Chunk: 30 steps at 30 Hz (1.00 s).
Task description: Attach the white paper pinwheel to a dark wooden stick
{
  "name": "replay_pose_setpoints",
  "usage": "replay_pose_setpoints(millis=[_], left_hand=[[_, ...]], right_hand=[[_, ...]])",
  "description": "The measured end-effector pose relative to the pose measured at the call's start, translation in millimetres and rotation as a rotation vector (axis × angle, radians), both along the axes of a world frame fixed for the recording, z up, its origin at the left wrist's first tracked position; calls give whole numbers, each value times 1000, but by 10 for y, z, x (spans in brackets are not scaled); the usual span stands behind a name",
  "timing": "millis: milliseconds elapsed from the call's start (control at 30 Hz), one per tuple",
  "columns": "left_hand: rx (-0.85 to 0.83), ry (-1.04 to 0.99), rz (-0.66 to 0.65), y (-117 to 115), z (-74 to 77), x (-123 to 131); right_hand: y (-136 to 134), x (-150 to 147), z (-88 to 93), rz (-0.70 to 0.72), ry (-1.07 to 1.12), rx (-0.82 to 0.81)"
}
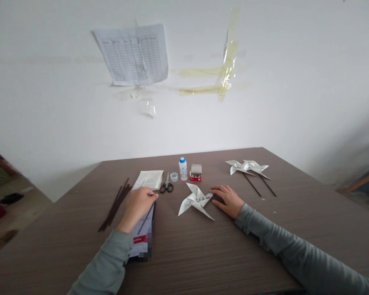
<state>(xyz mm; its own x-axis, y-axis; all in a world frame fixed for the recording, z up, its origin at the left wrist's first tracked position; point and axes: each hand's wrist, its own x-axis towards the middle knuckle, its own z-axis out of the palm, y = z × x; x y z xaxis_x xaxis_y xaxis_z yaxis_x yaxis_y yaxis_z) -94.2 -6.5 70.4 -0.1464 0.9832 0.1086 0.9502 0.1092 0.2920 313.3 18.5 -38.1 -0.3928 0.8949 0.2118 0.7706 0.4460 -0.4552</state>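
Note:
My left hand is curled at the near side of a stack of printed paper, and a thin dark stick runs out from under its palm across a pixelated booklet. My right hand lies flat on the table, its fingertips at the edge of a folded paper pinwheel. To the left of my left hand lies a bundle of dark sticks. Black-handled scissors rest just beyond it.
A white glue bottle, a small cup and an open box of fasteners stand at the back of the brown wood-grain table. Two paper pinwheels on sticks lie back right. A white wall rises behind.

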Motion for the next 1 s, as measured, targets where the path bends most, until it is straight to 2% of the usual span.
replay_pose_setpoints(millis=[233,433,767,900,1000], left_hand=[[-72,-18,-99,-68,-25,488],[-122,34,-143,-135,-81,745],[-158,82,-142,-161,-128,820],[-157,94,-130,-189,-96,840],[-147,94,-114,-219,-45,829]], right_hand=[[4,22,8,1,11,4],[23,-10,-76,-18,8,39],[61,-37,-170,-51,1,46],[69,-66,-199,-75,-5,52],[49,-54,-151,-64,5,34]])
